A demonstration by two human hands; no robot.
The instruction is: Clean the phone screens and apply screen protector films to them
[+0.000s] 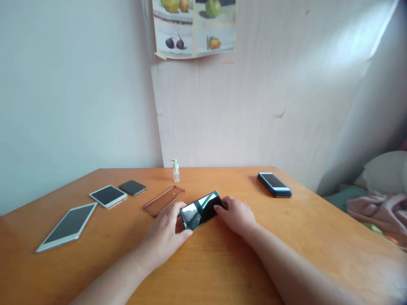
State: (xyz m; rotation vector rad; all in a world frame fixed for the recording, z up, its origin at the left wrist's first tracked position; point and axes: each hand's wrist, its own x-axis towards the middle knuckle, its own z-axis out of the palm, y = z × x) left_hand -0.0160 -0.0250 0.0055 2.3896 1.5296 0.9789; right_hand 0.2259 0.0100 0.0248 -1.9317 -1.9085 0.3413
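A dark smartphone with a glossy, reflecting screen is held between both hands, screen up and tilted, over the middle of the table. My left hand grips its left end, thumb along the near corner and fingers at the far edge. On the right end, my right hand is closed, its thumb on the screen and the other fingers partly hidden behind the phone. Just beyond my left hand lies a see-through phone case with a pinkish rim, flat on the wood.
Left on the wooden table lie a large white tablet, a smaller white tablet and a black device. A pump bottle stands near the back edge. Stacked phones lie at the right. Behind is a wall with fruit pictures.
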